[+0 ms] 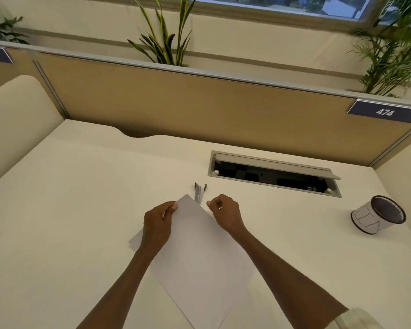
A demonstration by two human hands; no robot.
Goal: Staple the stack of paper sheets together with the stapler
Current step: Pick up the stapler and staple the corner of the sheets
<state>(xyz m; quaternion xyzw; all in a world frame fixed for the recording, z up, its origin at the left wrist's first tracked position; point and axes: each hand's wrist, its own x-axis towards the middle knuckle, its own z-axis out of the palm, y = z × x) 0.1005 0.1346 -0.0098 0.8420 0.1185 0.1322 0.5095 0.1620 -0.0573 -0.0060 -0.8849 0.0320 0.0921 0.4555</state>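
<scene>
Paper stack (195, 252) long axis diagonal, far corner toward stapler (198, 193), pinched by left hand (158, 222); right hand (224, 213) loosely curled.

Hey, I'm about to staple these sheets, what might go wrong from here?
1. The white paper stack lies skewed, pinched only at its far corner by the left hand; sheets could slip out of line.
2. The small silver stapler sits just beyond that corner, untouched; the right hand, curled and seemingly empty, may nudge it away when reaching.
</scene>
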